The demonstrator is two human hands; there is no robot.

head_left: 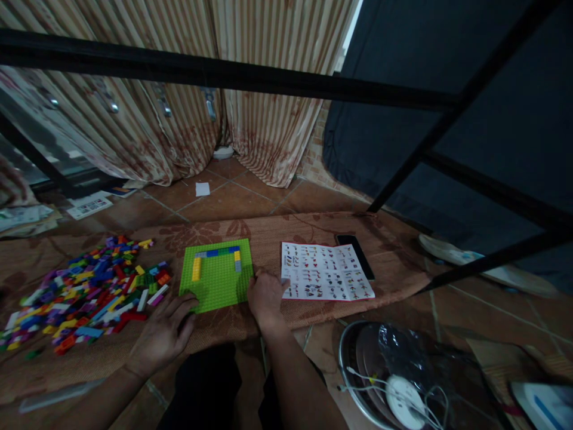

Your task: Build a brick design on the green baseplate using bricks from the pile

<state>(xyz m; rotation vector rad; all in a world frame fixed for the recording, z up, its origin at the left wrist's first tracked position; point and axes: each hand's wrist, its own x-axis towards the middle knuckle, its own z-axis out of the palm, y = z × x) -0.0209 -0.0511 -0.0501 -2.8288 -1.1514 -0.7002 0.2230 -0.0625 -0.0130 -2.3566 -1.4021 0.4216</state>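
Observation:
A bright green studded baseplate (219,292) lies on the brown patterned cloth in front of me. On it, toy bricks form a three-sided outline: a yellow brick (196,269) on the left, a blue and green row (218,252) across the back, yellow and grey on the right. My left hand (165,328) rests at the plate's near left corner, fingers stretched out and thumb apart. At the right edge, my right hand (266,295) is closed with curled fingers, and whatever it grips is hidden. Beside it lies a printed instruction sheet (326,272).
A heap of loose coloured bricks (98,286) spreads left of the plate. Partly under the sheet is a dark phone (360,254). A metal basin (347,370) with cables and plastic stands at lower right. A black metal bar (268,77) crosses above.

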